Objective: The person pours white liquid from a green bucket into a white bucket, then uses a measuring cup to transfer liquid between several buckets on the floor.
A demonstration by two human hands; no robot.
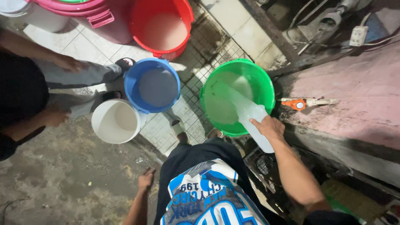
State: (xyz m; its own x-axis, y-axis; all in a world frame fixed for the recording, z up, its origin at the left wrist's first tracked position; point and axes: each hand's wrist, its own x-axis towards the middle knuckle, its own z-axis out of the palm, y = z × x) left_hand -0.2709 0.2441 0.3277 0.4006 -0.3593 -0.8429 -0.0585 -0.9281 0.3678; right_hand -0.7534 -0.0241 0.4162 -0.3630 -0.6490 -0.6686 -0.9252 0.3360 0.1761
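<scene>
Wet tiled floor [233,18] fills the upper frame. At centre right, the right hand [268,127] grips a clear plastic bottle [250,114] tilted into the green bucket [266,83]. Lower centre, the left hand [146,181] hangs empty, fingers seemingly loosely together.

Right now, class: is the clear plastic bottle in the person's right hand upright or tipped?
Tipped. The right hand holds the clear plastic bottle slanted, its neck pointing down into the green bucket, which holds cloudy water.
</scene>
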